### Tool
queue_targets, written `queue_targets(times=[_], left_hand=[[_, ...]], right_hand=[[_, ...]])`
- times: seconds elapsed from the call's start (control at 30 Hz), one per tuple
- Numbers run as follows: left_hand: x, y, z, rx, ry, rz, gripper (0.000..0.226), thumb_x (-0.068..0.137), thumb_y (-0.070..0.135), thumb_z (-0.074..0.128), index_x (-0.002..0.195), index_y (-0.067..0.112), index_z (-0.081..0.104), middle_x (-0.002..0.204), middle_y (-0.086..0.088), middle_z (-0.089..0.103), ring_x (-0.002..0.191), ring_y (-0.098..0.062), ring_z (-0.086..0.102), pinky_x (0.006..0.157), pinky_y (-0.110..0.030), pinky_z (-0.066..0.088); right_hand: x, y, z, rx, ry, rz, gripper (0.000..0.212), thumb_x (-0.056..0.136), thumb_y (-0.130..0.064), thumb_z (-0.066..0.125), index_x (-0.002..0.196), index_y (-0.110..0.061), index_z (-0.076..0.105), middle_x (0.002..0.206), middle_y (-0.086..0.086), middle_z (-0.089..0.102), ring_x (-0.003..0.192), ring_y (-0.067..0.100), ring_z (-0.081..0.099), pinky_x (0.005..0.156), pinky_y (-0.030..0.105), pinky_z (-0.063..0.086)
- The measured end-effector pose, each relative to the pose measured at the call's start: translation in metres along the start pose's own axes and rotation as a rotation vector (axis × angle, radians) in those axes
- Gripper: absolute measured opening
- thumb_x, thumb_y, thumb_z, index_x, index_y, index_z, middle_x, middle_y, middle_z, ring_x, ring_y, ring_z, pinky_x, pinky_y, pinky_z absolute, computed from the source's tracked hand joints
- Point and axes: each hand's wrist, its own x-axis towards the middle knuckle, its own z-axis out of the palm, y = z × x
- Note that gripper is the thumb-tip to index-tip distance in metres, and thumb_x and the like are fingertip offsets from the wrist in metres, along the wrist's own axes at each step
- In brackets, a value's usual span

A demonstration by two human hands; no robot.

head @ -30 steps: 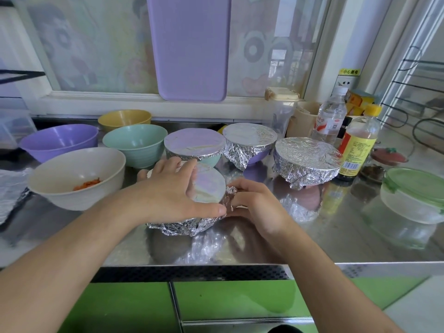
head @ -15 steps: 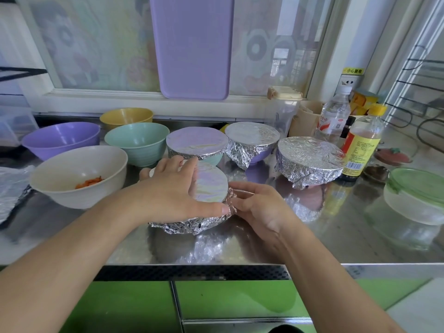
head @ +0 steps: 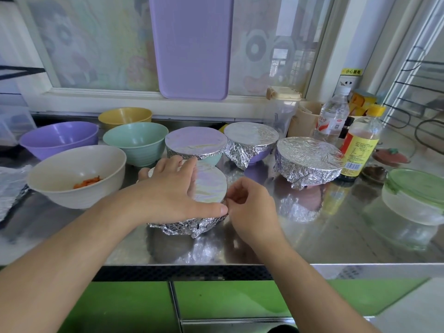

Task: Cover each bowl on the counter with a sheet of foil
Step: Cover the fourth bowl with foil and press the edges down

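A foil-covered bowl (head: 209, 186) sits near the counter's front edge. My left hand (head: 168, 193) lies flat over its top, thumb along the front rim. My right hand (head: 249, 205) pinches the crumpled foil at the bowl's right rim. Behind it stand three other foil-covered bowls (head: 195, 145) (head: 251, 140) (head: 308, 157). Uncovered are a cream bowl (head: 72, 174) with orange food inside, a purple bowl (head: 57, 138), a teal bowl (head: 135, 143) and a yellow bowl (head: 125, 115). Loose foil (head: 10, 186) lies at the far left.
A yellow-capped sauce bottle (head: 360, 145) and a water bottle (head: 332, 118) stand at the right. A green-lidded glass container (head: 415, 195) sits at the front right. A purple cutting board (head: 191, 46) leans on the window. The steel counter's edge (head: 336, 266) runs below my arms.
My right hand has curled tighter and moved up against the bowl's right rim, pressing the foil in. My left hand stays on top of the bowl.
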Motion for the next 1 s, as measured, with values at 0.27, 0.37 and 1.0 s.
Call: queue_targets(times=[0.27,0.37,1.0], left_hand=[[-0.001,0.001,0.001,-0.013,0.043,0.013,0.125,0.045,0.109,0.036,0.148,0.041,0.021,0.142,0.013,0.028,0.144,-0.015,0.023,0.113,-0.048,0.025],[0.000,0.002,0.002,-0.010,0.048,0.013,0.125,0.045,0.110,0.034,0.149,0.042,0.020,0.141,0.013,0.030,0.144,-0.015,0.024,0.113,-0.049,0.026],[-0.001,0.003,0.002,0.009,0.045,-0.015,0.134,0.049,0.106,0.037,0.160,0.036,0.009,0.159,0.007,0.021,0.152,-0.018,0.014,0.119,-0.051,0.021]], right_hand=[[-0.049,-0.024,0.002,0.088,-0.226,-0.003,0.040,0.076,-0.007,0.043,0.101,-0.024,0.069,0.082,-0.012,0.073,0.073,0.000,0.061,0.066,0.017,0.049],[-0.054,-0.022,0.004,0.074,-0.290,0.009,0.056,0.065,-0.019,0.036,0.113,-0.026,0.063,0.099,-0.011,0.074,0.093,0.007,0.067,0.082,0.027,0.056],[-0.015,-0.016,-0.005,0.303,-0.474,-0.120,0.093,0.071,0.022,0.043,0.148,-0.030,0.048,0.133,0.003,0.067,0.126,0.014,0.061,0.099,0.031,0.049]])
